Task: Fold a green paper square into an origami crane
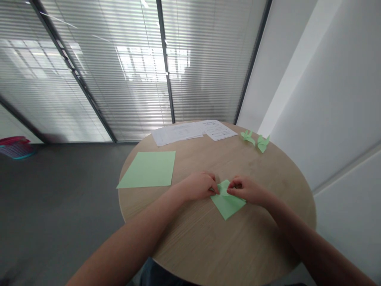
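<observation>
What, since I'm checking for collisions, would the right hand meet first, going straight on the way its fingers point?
Probably the left hand: the right hand points towards it across the folded green paper, though exact depth is hard to judge.

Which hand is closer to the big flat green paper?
Left. The left hand is right of the big flat green paper, not touching it; the right hand is farther right, by the folded green paper.
</observation>
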Motion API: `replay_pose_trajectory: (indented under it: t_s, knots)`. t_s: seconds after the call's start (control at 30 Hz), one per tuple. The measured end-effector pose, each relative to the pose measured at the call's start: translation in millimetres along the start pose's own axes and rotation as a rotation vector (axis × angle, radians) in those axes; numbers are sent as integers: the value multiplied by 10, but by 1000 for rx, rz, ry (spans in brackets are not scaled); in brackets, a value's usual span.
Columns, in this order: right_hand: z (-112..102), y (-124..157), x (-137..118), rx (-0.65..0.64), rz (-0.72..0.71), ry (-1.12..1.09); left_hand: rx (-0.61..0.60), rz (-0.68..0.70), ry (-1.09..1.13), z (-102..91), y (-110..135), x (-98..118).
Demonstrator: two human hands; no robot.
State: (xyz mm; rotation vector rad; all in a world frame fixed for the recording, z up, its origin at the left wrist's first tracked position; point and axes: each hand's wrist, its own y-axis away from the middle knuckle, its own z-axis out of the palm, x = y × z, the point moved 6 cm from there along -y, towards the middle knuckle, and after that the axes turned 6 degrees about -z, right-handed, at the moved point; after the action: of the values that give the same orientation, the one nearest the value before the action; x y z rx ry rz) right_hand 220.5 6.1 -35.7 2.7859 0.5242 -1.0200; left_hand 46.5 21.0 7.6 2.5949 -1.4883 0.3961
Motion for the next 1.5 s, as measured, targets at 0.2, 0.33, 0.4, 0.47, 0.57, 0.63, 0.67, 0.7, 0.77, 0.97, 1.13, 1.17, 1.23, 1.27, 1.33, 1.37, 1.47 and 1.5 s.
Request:
replay_pose_trajectory:
  t_s: [0.2,0.33,0.4,0.47,0.57,0.63,0.67,0.7,0.77,0.97,1.13,1.17,1.23,1.27,1.33,1.37,1.47,1.5]
  knots:
    - [-16,14,-100,49,-100,-82,13,3,2,-6,4,-5]
    - [46,35,-73,1,16,-141,17,8,-13,-11,6,-12]
    - [72,38,-78,-3,32,-162,18,8,-5,-7,7,-21]
    - [74,30,-95,29,16,-169,21,16,36,4,5,-33]
    - [66,10,-89,66,40,-262,26,34,184,15,-11,-62]
    - [35,2,-92,83,59,-386,96,-39,318,-26,-30,-142]
    - [1,1,-101,102,63,-443,167,-120,395,-68,-33,-211]
    - [-46,3,-115,132,65,-486,248,-218,483,-110,-25,-289]
    - [-164,11,-160,215,57,-530,376,-405,711,-157,18,-417]
    - [-288,-44,-381,394,31,-622,317,-480,1415,-42,37,-296]
    - [-55,-140,-417,371,15,-592,408,-544,1381,-32,49,-305]
    - [-13,-144,-394,350,15,-565,404,-574,1337,-26,55,-332]
    - [2,-130,-335,348,0,-489,339,-599,1266,-3,52,-367]
    - [-32,-117,-304,376,-15,-444,282,-590,1242,15,44,-368]
    - [-151,-100,-253,445,-59,-363,150,-538,1176,52,20,-335]
    - [-205,-107,-233,447,-78,-334,93,-502,1110,65,7,-307]
    - [-255,-201,-198,255,-118,-247,26,-448,665,70,-28,-250]
    - [-247,-235,-193,174,-128,-196,26,-453,509,70,-37,-241]
